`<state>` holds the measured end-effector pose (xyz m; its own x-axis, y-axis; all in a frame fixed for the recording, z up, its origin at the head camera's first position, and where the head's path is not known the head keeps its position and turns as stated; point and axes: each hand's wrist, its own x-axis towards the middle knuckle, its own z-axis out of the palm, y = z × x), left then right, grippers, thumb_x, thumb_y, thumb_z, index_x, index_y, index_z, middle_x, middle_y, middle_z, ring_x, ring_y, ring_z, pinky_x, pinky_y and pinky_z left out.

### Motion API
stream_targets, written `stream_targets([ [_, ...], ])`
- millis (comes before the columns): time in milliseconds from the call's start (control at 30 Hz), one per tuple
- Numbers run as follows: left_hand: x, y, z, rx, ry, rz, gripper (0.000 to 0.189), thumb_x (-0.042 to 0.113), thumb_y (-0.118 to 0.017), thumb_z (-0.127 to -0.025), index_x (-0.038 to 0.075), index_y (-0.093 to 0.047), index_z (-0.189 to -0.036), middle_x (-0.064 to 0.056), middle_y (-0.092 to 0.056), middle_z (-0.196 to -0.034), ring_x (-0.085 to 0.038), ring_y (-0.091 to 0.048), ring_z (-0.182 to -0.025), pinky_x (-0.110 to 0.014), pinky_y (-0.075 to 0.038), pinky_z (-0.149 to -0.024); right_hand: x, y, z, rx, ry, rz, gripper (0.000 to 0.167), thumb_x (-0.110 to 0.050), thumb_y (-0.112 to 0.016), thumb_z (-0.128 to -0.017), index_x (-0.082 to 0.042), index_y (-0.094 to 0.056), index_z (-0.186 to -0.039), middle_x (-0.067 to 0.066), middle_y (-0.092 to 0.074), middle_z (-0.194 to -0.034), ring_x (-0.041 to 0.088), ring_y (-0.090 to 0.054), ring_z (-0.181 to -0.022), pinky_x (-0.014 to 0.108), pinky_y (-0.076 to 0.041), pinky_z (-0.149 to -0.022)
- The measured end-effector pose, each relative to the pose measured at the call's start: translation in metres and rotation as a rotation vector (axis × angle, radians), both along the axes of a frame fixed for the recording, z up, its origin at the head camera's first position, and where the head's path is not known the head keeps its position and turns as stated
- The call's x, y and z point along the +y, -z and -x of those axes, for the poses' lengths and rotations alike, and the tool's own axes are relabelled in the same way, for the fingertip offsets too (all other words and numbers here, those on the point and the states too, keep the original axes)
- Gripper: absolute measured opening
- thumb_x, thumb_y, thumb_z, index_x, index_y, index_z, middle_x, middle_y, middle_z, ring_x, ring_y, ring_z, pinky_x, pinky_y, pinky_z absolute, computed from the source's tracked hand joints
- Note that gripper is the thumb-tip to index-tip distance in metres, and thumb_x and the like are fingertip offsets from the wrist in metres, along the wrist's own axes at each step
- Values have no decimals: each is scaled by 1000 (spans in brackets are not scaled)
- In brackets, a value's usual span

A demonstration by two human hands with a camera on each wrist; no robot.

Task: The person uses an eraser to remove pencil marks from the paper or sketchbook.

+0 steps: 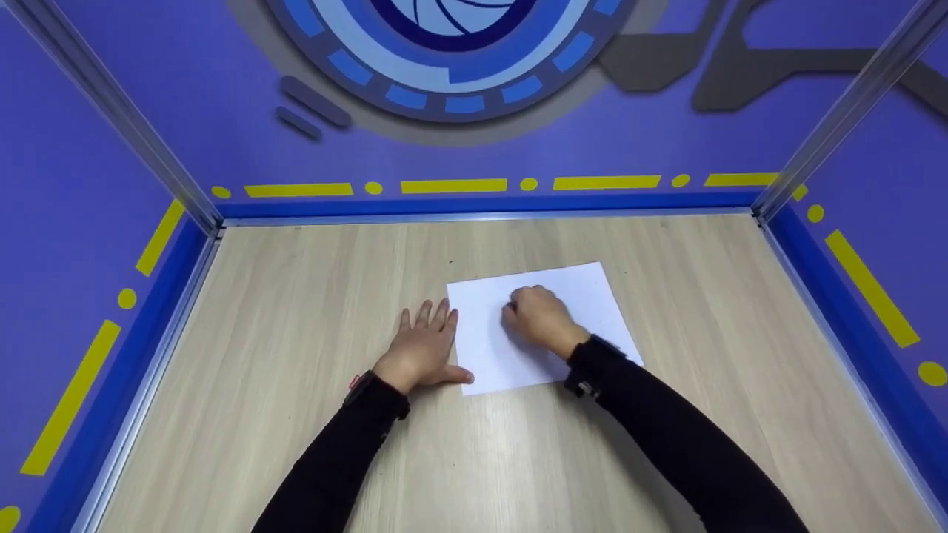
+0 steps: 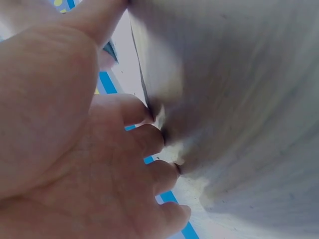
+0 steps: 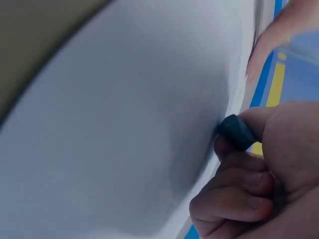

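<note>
A white sheet of paper (image 1: 485,348) lies slightly turned on the wooden table. My left hand (image 1: 418,352) is spread flat at its left edge, with the index fingertip at the edge and the thumb over the lower left corner. In the left wrist view the fingers (image 2: 144,142) reach down to the tabletop. Over the middle of the sheet, my right hand (image 1: 544,318) pinches a small dark teal block (image 3: 237,132) between thumb and index finger. The block's end is right at the paper; the other fingers (image 3: 232,204) curl into the palm. Its exact kind I cannot tell.
The light wooden table (image 1: 311,311) is bounded by purple-blue panels (image 1: 178,133) with yellow markings at the back and both sides. Metal profiles (image 1: 852,96) run up the rear corners. Black sleeves (image 1: 666,437) cover both forearms.
</note>
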<state>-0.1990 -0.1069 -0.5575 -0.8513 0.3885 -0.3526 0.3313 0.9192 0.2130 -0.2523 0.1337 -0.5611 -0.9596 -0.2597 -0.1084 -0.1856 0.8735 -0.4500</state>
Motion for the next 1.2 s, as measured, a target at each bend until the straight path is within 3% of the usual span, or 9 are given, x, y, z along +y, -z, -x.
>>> stream_targets([
  [33,2,-7,-3,-6,-1,3,124,72,-79,-91,3,-21,-176,-21,-10,-186,-48,-8,-173,-74,-11,-138,11,0,0,4,19,14,33,-23,-64,-105,-9,-60,-76,17,-71,-89,33,-66,-87,53,-57,-83],
  [133,5,-14,-6,0,3,13,122,71,-78,-92,4,-22,-176,-20,-11,-187,-47,-10,-174,-72,-10,-139,48,0,3,12,66,47,33,-23,-62,-104,-12,-56,-73,13,-67,-84,30,-62,-81,46,-53,-74],
  [367,6,-12,-7,-6,2,9,121,72,-76,-92,4,-22,-176,-20,-11,-187,-46,-8,-174,-72,-10,-138,132,1,9,27,170,16,32,-22,-59,-102,-11,-53,-73,11,-59,-77,29,-57,-74,36,-40,-63],
  [533,3,-9,-10,-2,-3,2,121,72,-78,-92,5,-23,-176,-21,-12,-186,-46,-9,-174,-72,-10,-138,153,3,5,-27,230,3,33,-27,-58,-107,-2,-69,-88,15,-67,-88,29,-61,-80,35,-44,-66],
  [633,1,-8,-11,-5,-2,-4,121,71,-78,-92,5,-23,-176,-21,-12,-186,-47,-10,-174,-73,-10,-138,152,3,4,-66,237,1,35,-28,-56,-109,0,-72,-96,15,-68,-91,29,-63,-81,34,-46,-67],
  [800,3,-8,-8,1,4,-7,120,71,-78,-92,4,-23,-176,-21,-12,-186,-47,-9,-174,-73,-10,-138,148,-1,3,-71,273,9,36,-27,-54,-109,-1,-69,-90,14,-65,-87,28,-61,-77,35,-44,-64],
  [933,1,-9,-6,-1,2,-11,120,70,-78,-93,4,-23,-176,-22,-11,-186,-48,-8,-173,-73,-9,-138,134,-2,-1,-69,249,52,36,-29,-52,-110,-6,-62,-83,11,-61,-82,27,-58,-75,35,-44,-64],
  [1067,-1,-9,-6,5,-1,-56,121,70,-79,-92,2,-24,-175,-23,-13,-186,-50,-9,-173,-74,-9,-138,97,-2,-12,-35,192,81,37,-26,-56,-107,-12,-51,-74,6,-54,-74,25,-55,-70,36,-44,-62],
  [1200,0,-9,-6,5,0,-65,123,72,-79,-91,1,-24,-175,-24,-13,-186,-50,-10,-173,-74,-9,-137,44,-2,-28,11,114,66,37,-23,-60,-104,-12,-52,-69,7,-58,-73,27,-58,-73,44,-51,-67],
])
